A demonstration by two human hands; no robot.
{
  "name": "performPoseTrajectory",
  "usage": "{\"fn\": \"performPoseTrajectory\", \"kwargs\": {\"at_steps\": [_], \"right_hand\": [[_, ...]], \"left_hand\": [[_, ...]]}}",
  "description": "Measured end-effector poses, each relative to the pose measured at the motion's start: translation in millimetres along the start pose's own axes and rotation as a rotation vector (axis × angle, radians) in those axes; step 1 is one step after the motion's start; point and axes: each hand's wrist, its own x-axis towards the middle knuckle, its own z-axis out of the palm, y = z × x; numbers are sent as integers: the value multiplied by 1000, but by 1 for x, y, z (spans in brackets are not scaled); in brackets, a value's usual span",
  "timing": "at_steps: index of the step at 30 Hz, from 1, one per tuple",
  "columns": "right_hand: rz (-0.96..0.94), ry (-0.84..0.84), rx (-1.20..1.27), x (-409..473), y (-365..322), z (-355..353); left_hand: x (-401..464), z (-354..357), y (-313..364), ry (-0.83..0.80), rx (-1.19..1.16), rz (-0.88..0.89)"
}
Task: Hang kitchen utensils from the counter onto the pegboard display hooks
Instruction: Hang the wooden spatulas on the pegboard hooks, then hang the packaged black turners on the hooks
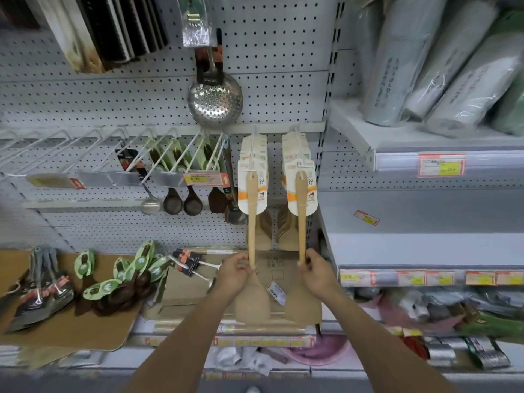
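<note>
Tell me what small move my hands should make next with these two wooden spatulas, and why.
Probably let go of both. The left hand and right hand each grip a wooden spatula low on the handle, and both header cards already sit at the hooks among the hung stock. If they hang freely, reach next for the green-carded spoons on the counter.

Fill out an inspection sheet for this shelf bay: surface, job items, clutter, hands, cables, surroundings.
Surface: cardboard sheet lies on the counter shelf, under loose stock.
Job's things: two wooden spatulas, left spatula and right spatula, are held handle-up at the card-packed pegboard hooks.
Clutter: green-carded dark spoons and black-packaged utensils are heaped on the cardboard.
Hands: left hand grips the left spatula; right hand grips the right one.
Cables: nothing seen.
Surroundings: a hanging metal skimmer; wrapped rolls on the upper right shelf.
</note>
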Motion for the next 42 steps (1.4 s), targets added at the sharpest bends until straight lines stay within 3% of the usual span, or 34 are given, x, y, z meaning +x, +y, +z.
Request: {"fn": "performPoseTrajectory", "kwargs": {"at_steps": [6, 12, 15, 19, 22, 27, 34, 42], "right_hand": [[52, 4, -58, 55, -13, 1], [182, -53, -149, 93, -6, 15], [247, -97, -215, 103, 16, 24], [196, -126, -260, 89, 3, 21], [68, -133, -257, 71, -24, 19], [-239, -170, -221, 37, -84, 32], [-607, -233, -400, -13, -205, 109], [-851, -372, -506, -66, -352, 281]], "left_hand": [[55, 1, 28, 33, 155, -68], [102, 7, 32, -52, 282, -59], [99, 7, 37, -71, 348, -15], [77, -8, 45, -27, 598, 105], [49, -27, 54, 57, 843, 230], [-9, -82, 63, 151, 943, 320], [-88, -217, 42, 330, 1034, 219], [-158, -430, -55, 465, 1028, 24]]}}
